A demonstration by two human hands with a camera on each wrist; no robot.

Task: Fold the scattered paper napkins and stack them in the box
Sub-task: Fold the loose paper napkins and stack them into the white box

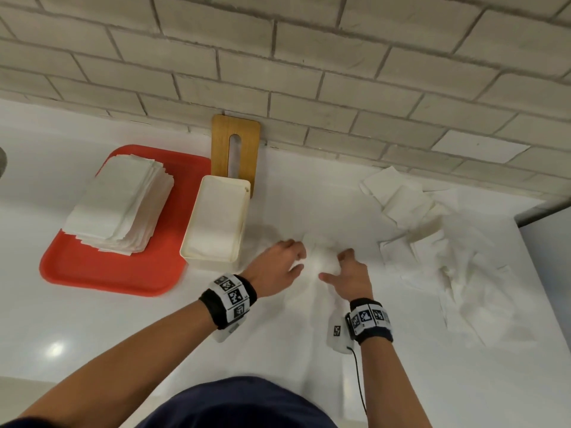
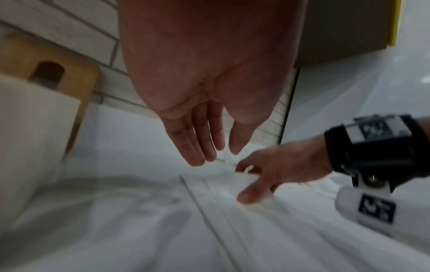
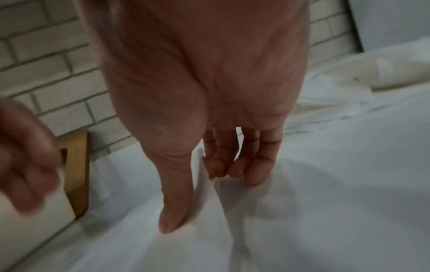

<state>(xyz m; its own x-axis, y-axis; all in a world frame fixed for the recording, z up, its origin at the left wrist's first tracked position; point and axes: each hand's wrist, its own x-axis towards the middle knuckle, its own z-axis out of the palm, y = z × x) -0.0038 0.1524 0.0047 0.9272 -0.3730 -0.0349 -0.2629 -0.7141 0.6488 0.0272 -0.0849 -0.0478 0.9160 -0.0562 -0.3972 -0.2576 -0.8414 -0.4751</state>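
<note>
Two hands, left [image 1: 278, 267] and right [image 1: 347, 274], on one napkin [image 1: 321, 261].

Left hand [image 1: 278, 267] flat, fingers straight; right hand [image 1: 350, 273] pinching, fingers curled

Red tray [image 1: 92, 267], brick wall [image 1: 309, 57]

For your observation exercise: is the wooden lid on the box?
No, the wooden lid leans against the brick wall behind the open box.
</note>
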